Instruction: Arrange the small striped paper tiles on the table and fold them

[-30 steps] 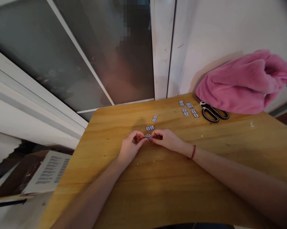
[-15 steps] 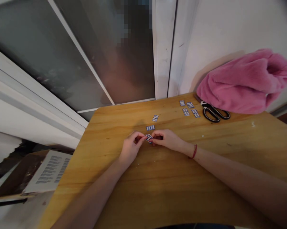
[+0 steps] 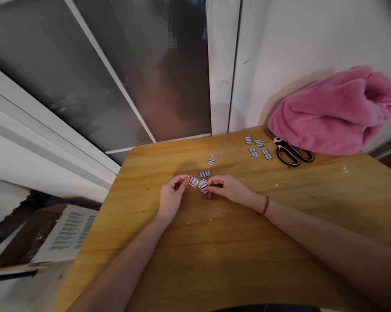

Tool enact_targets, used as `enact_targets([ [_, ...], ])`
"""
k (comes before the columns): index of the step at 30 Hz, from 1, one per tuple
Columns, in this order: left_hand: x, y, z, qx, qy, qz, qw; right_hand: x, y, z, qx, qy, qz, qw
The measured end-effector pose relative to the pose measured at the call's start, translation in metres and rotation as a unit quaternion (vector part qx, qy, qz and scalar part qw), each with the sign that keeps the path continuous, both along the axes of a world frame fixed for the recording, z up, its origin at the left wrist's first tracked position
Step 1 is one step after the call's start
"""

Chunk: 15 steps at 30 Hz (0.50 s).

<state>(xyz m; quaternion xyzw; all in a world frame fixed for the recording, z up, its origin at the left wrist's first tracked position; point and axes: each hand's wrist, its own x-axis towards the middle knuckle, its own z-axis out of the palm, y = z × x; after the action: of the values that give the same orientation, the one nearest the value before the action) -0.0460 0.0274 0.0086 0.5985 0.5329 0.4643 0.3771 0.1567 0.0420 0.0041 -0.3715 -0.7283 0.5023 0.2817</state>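
Note:
Between finger and thumb my left hand [image 3: 172, 195] pinches a small white paper piece with blue bars [image 3: 193, 181]. Close to its right, my right hand [image 3: 226, 188] is closed on a similar blue-and-white paper piece [image 3: 203, 186]. The two pieces meet or nearly touch at their inner edges; I cannot tell which. Just beyond my fingers lies another blue-and-white piece [image 3: 205, 173] on the wooden table [image 3: 195, 255]. A narrower piece [image 3: 211, 160] rests a little farther back, turned at an angle.
Several like pieces [image 3: 253, 152] lie together at the back right. Beside them are black-handled scissors [image 3: 289, 154], partly under a pink plush cloth [image 3: 332, 112]. Tiny white scraps [image 3: 276, 185] dot the table. A cardboard box [image 3: 65, 232] stands low on the left, and a glass door [image 3: 133, 78] borders the table's back.
My left hand has shifted slightly left, and the blue-and-white pieces that overlapped between my hands are now spread apart side by side. My right hand has hardly moved.

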Motion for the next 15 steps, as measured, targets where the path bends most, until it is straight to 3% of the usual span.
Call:
enact_targets([
  [10,0.0032,-0.0022,0.0019,0.018,-0.053,-0.012,0.998,0.0003,-0.0007,0.0041,0.019,-0.046,-0.004,0.999],
  [15,0.0029,-0.0012,0.0025,0.0,-0.077,-0.01,0.997,0.0,-0.0018,0.0044,-0.012,-0.023,-0.003,1.0],
])
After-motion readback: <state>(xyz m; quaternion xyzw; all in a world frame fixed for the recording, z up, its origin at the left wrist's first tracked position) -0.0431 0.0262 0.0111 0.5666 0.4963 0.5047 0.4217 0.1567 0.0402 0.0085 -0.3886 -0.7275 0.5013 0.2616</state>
